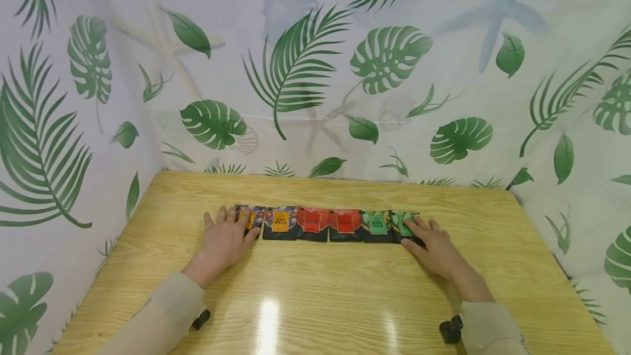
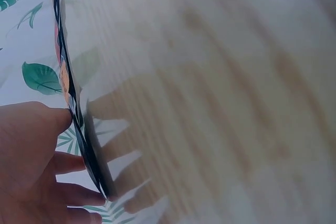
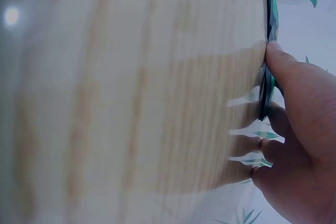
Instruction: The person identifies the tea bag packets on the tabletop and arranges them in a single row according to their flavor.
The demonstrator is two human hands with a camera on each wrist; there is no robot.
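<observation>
Several small flat packets with black lower parts lie in one row on the wooden table. From left to right come an orange-labelled packet (image 1: 252,221), a second orange-labelled packet (image 1: 280,222), a red packet (image 1: 312,223), another red packet (image 1: 345,224), a green packet (image 1: 377,225) and another green packet (image 1: 405,218). My left hand (image 1: 224,242) rests at the row's left end, fingers spread, touching the first orange-labelled packet and partly covering it. At the opposite end, my right hand (image 1: 439,251) touches the last green packet with extended fingers, its thumb near the lower edge.
The wooden table (image 1: 320,284) has light glare on its near part. White cloth (image 1: 315,136) printed with green leaves hangs behind it and along both sides. A black wrist device (image 1: 451,330) shows at the right sleeve, another (image 1: 201,319) at the left.
</observation>
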